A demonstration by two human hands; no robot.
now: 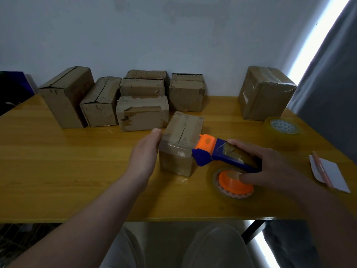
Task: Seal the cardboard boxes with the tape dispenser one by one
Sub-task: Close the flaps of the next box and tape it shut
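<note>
A small cardboard box (181, 140) stands in the middle of the wooden table (67, 171), with clear tape over its near top edge and front face. My left hand (146, 151) rests flat against the box's left side, fingers straight. My right hand (268, 167) grips a blue and orange tape dispenser (218, 153). Its orange head touches the box's right near corner. The dispenser's roll of clear tape on an orange hub (233, 182) lies close to the table under my thumb.
Several cardboard boxes (141, 113) stand in a row along the wall at the back left. A larger box (264, 93) sits at the back right. A spare tape roll (283, 127) and a white paper with a pen (326, 175) lie at the right.
</note>
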